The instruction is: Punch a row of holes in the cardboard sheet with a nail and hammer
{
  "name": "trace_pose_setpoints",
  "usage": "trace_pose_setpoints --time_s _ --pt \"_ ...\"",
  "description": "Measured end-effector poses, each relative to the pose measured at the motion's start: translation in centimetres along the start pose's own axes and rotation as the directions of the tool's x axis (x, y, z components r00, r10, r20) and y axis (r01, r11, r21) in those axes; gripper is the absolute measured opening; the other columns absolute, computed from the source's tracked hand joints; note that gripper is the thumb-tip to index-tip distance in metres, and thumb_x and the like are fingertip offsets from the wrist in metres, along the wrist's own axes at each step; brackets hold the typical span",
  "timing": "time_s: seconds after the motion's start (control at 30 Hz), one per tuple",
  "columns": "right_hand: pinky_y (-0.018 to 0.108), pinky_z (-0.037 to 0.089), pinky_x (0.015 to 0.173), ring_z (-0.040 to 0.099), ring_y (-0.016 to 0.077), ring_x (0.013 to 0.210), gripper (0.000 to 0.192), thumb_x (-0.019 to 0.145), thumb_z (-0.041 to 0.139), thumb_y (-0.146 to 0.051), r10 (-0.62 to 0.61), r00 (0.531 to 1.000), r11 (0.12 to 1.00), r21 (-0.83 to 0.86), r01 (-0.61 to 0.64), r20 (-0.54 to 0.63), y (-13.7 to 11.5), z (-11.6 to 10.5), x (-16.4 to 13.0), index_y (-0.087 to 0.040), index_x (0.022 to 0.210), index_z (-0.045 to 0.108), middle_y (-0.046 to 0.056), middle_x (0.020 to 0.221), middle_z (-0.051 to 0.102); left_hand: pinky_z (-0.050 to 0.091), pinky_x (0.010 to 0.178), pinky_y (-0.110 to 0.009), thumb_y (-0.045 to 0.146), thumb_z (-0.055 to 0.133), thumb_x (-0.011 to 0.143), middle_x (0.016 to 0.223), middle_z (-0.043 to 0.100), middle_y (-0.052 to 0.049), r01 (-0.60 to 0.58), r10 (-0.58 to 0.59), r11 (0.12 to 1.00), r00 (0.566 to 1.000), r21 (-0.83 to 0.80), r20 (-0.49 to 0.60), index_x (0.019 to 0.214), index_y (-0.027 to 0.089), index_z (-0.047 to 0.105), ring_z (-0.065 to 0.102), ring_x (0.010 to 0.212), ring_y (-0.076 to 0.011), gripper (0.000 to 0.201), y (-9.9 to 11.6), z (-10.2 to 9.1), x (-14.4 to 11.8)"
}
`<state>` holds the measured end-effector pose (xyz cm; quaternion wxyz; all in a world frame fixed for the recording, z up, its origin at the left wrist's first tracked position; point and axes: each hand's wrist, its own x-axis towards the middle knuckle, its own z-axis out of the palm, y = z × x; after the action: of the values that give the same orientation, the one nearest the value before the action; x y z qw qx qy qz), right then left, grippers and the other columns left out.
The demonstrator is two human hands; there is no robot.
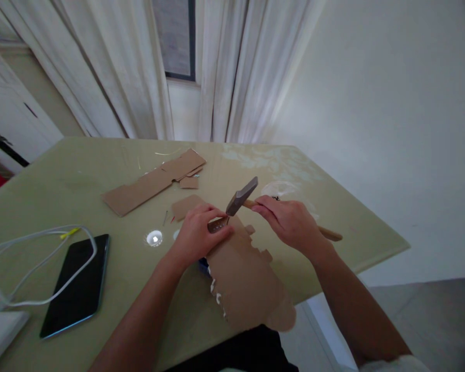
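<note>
My right hand (289, 219) grips the wooden handle of a hammer (242, 195). Its metal head is just above the fingertips of my left hand (201, 230), very close to a thin nail (228, 220). Between left thumb and index finger lies a small perforated metal piece (217, 225), partly covered by the fingers. Both are over a cut sheet of brown cardboard (248, 281) with a jagged right edge and white, glue-like blobs along its left edge. Something dark blue (204, 266) shows under the cardboard. Whether the nail pierces the cardboard is too small to tell.
Cardboard strips (147, 191) lie at the back, and a smaller cardboard piece (186, 206) is beyond my left hand. A black tablet (77, 284) and a looped white cable (42, 302) are at left. Crumpled clear plastic (281, 188) lies behind my right hand.
</note>
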<state>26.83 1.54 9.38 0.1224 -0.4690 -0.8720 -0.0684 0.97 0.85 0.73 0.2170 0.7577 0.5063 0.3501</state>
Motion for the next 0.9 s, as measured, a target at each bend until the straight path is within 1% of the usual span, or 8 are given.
trace_pose_setpoints --time_s 0.13,0.3,0.43,0.5,0.57,0.7,0.83,0.9 --pt "0.033 0.027 0.063 0.066 0.0197 0.064 0.074 0.118 0.016 -0.064 -0.019 0.999 0.999 -0.031 0.020 0.038 -0.09 0.28 -0.15 -0.019 0.106 0.074 0.007 0.079 0.079 0.049 0.095 -0.046 0.047 0.084 0.092 0.108 0.082 -0.006 0.002 -0.003 1.000 1.000 0.015 0.021 0.108 0.024 0.082 0.071 0.105 -0.0308 0.028 -0.08 0.00 0.04" --pt "0.033 0.029 0.064 0.069 0.0202 0.067 0.077 0.118 0.012 -0.064 0.001 1.000 1.000 -0.031 0.000 0.013 -0.12 0.03 -0.02 -0.019 0.108 0.074 0.009 0.087 0.082 0.050 0.095 -0.045 0.046 0.082 0.093 0.108 0.083 -0.005 0.014 -0.014 1.000 1.000 0.017 0.023 0.108 0.025 0.083 0.072 0.103 -0.0299 0.026 -0.05 0.01 -0.01" --pt "0.034 0.029 0.064 0.069 0.0208 0.068 0.072 0.119 0.017 -0.062 -0.015 0.998 0.999 -0.043 0.018 0.059 -0.25 0.13 0.11 -0.019 0.110 0.074 0.009 0.090 0.083 0.051 0.092 -0.043 0.047 0.081 0.093 0.107 0.083 -0.005 0.015 -0.016 1.000 1.000 0.014 0.023 0.107 0.025 0.083 0.072 0.102 -0.0294 0.025 -0.09 -0.01 -0.06" --pt "0.034 0.028 0.064 0.069 0.0208 0.068 0.070 0.119 0.019 -0.062 -0.017 0.997 0.999 -0.045 0.020 0.069 -0.29 0.23 0.11 -0.019 0.109 0.074 0.008 0.088 0.082 0.050 0.091 -0.043 0.046 0.081 0.093 0.106 0.083 -0.004 0.015 -0.015 1.000 1.000 0.012 0.023 0.106 0.026 0.082 0.072 0.101 -0.0293 0.025 -0.16 0.02 -0.09" --pt "0.033 0.028 0.063 0.069 0.0205 0.067 0.071 0.119 0.018 -0.062 -0.008 0.999 0.999 -0.037 0.010 0.051 -0.29 0.21 0.09 -0.020 0.108 0.074 0.008 0.086 0.081 0.050 0.092 -0.043 0.046 0.082 0.092 0.106 0.083 -0.005 0.015 -0.015 1.000 1.000 0.007 0.019 0.106 0.025 0.082 0.071 0.101 -0.0295 0.025 -0.22 0.05 -0.10" --pt "0.033 0.029 0.064 0.068 0.0195 0.067 0.073 0.119 0.016 -0.062 0.003 1.000 1.000 -0.012 -0.003 0.008 -0.26 -0.09 0.08 -0.020 0.108 0.074 0.009 0.086 0.081 0.050 0.093 -0.043 0.046 0.083 0.091 0.106 0.083 -0.005 0.030 -0.030 1.000 0.999 0.004 0.020 0.108 0.026 0.083 0.071 0.102 -0.0297 0.026 -0.18 0.05 -0.05" --pt "0.033 0.025 0.063 0.066 0.0191 0.064 0.070 0.119 0.019 -0.061 -0.009 0.998 0.998 -0.066 0.013 0.064 -0.31 -0.05 0.08 -0.020 0.106 0.074 0.007 0.081 0.080 0.050 0.091 -0.044 0.046 0.082 0.091 0.104 0.083 -0.005 0.037 -0.037 0.999 0.999 0.012 0.029 0.106 0.025 0.083 0.071 0.100 -0.0300 0.026 -0.04 -0.01 0.00" --pt "0.033 0.025 0.062 0.066 0.0190 0.064 0.069 0.119 0.019 -0.061 -0.007 0.996 0.997 -0.078 0.014 0.087 -0.33 0.07 0.06 -0.020 0.107 0.074 0.007 0.083 0.081 0.050 0.091 -0.044 0.047 0.081 0.092 0.104 0.083 -0.005 0.032 -0.032 0.999 0.999 0.007 0.030 0.107 0.025 0.082 0.071 0.100 -0.0299 0.026 -0.03 0.02 -0.01"
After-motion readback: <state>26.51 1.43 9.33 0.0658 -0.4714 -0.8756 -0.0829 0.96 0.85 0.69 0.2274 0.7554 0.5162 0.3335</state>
